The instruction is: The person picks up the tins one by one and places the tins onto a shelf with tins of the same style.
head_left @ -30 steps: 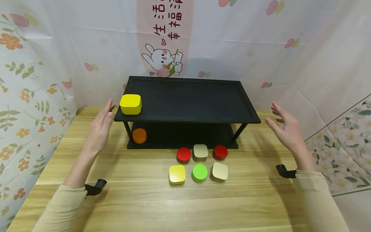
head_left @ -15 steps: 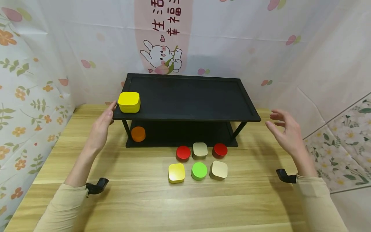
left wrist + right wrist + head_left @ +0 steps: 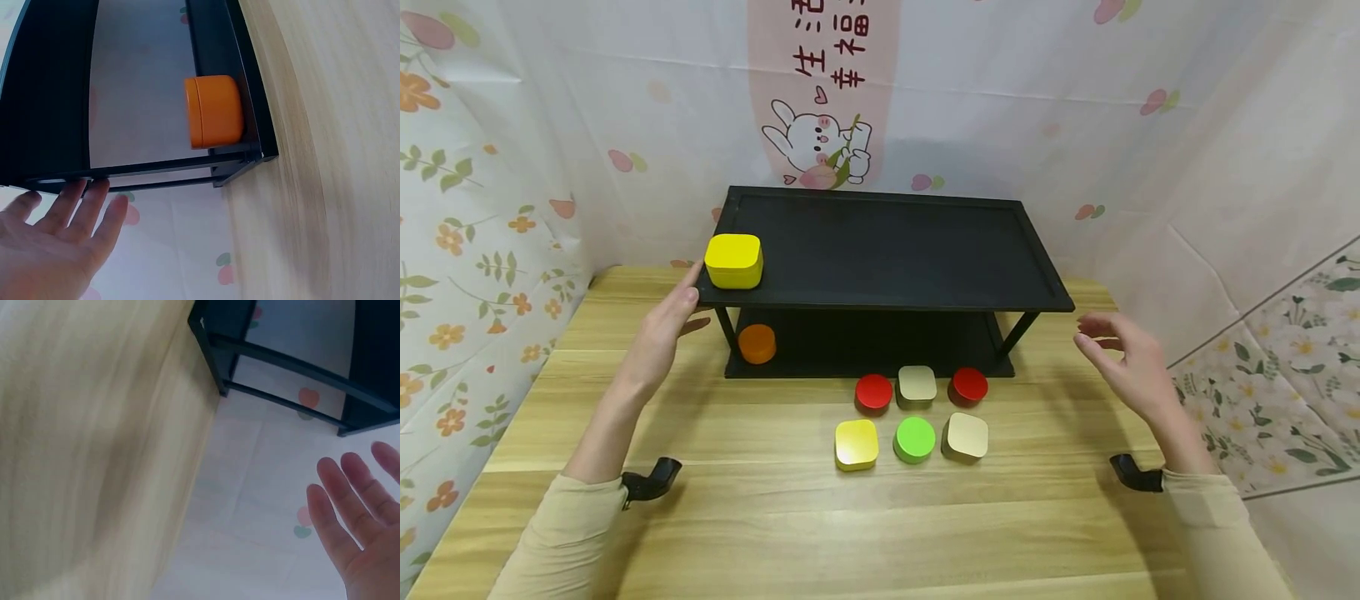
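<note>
Wood tabletop (image 3: 895,525) w/ blk shelf (image 3: 887,250). My L hand (image 3: 653,343) at shelf's L edge, grip wide; R hand (image 3: 1131,362) nr R end, grip loose, nil held.

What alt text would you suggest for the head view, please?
A person's left hand is at the left end of a black shelf, the right hand, its grip empty, beside the other. A yellow container tops it, an orange one sits below, six more stand in front.
</note>
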The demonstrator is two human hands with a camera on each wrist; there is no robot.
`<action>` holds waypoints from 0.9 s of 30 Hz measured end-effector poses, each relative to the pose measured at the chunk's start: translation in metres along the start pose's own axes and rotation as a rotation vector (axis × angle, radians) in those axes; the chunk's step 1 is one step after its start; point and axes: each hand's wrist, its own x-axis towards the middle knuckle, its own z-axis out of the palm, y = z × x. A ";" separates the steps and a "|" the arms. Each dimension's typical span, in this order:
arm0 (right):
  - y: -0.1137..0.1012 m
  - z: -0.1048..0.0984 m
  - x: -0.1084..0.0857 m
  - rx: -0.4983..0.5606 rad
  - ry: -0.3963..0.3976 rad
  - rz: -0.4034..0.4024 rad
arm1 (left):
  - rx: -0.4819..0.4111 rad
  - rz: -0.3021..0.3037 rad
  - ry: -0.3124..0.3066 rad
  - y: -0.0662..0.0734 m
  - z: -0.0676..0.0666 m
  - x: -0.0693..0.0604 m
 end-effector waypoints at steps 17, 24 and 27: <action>-0.012 0.021 -0.012 -0.002 -0.226 -0.032 | -0.131 -0.056 -0.040 0.000 -0.006 0.001; -0.024 0.032 -0.012 -0.021 -0.299 -0.129 | -0.188 -0.065 -0.081 -0.001 -0.012 0.001; -0.030 0.035 -0.013 0.011 -0.318 -0.151 | -0.204 -0.063 -0.098 -0.001 -0.014 0.002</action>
